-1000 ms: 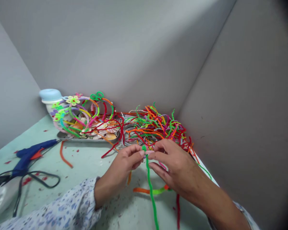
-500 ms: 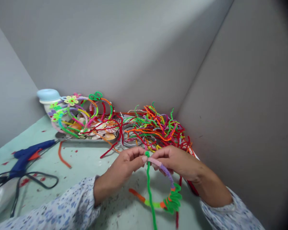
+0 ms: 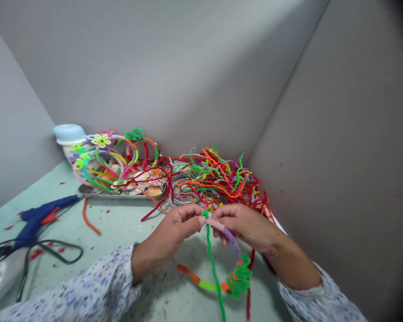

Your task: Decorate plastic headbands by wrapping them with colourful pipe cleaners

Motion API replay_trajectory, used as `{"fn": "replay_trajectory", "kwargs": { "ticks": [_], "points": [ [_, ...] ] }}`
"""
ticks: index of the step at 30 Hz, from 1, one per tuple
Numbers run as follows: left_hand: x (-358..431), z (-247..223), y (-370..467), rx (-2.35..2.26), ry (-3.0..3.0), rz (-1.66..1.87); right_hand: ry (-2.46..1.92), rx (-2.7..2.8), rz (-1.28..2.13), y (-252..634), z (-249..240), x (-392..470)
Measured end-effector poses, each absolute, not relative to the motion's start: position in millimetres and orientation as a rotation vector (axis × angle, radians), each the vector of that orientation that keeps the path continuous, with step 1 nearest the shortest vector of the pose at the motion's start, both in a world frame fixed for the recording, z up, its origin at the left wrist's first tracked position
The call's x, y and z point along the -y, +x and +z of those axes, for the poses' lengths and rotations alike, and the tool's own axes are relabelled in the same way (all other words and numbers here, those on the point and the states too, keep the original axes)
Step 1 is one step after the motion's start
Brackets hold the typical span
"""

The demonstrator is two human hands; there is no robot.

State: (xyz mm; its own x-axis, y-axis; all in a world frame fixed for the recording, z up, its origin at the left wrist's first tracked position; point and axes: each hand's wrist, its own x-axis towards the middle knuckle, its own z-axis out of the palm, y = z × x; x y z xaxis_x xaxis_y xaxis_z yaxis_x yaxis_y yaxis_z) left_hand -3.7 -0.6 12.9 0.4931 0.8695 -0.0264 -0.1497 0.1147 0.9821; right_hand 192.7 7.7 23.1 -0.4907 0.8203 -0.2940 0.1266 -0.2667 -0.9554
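Between my two hands hangs a headband [image 3: 234, 242] wrapped in pink, purple, orange and yellow-green fuzzy wire, with a cluster of green loops [image 3: 242, 278] on its lower right. My left hand [image 3: 178, 231] pinches its pink end together with a green pipe cleaner [image 3: 211, 259], which is coiled at the top and dangles down across the ring's opening. On the other side, my right hand [image 3: 244, 226] has bent fingers close around the pink section near that end; its fingertips are partly hidden behind the band.
Behind my hands lies a heap of colourful pipe cleaners [image 3: 221, 174] beside coiled metal wire [image 3: 184, 190]. Several wrapped headbands [image 3: 121, 154] rest over a metal tray [image 3: 121, 196] of shells, near a blue-lidded bottle [image 3: 69, 134]. A blue glue gun [image 3: 36, 219] with its cord lies left.
The hanging part of the headband has swung slightly left, and the lower end of the green pipe cleaner has moved right. My right hand's fingers have shifted a little; the left keeps its pinch.
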Motion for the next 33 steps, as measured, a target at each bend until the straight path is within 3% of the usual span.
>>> {"fn": "replay_trajectory", "kwargs": {
  "ticks": [4,14,33],
  "points": [
    [2,16,-3,-0.772,1.211,0.847,-1.217,1.512,1.75,195,28,-8],
    [3,16,-2,-0.762,1.159,0.871,-1.063,1.369,2.055,184,22,-7],
    [-6,11,-3,-0.782,1.024,0.868,-1.184,1.456,1.626,179,24,-1]
  ]
}}
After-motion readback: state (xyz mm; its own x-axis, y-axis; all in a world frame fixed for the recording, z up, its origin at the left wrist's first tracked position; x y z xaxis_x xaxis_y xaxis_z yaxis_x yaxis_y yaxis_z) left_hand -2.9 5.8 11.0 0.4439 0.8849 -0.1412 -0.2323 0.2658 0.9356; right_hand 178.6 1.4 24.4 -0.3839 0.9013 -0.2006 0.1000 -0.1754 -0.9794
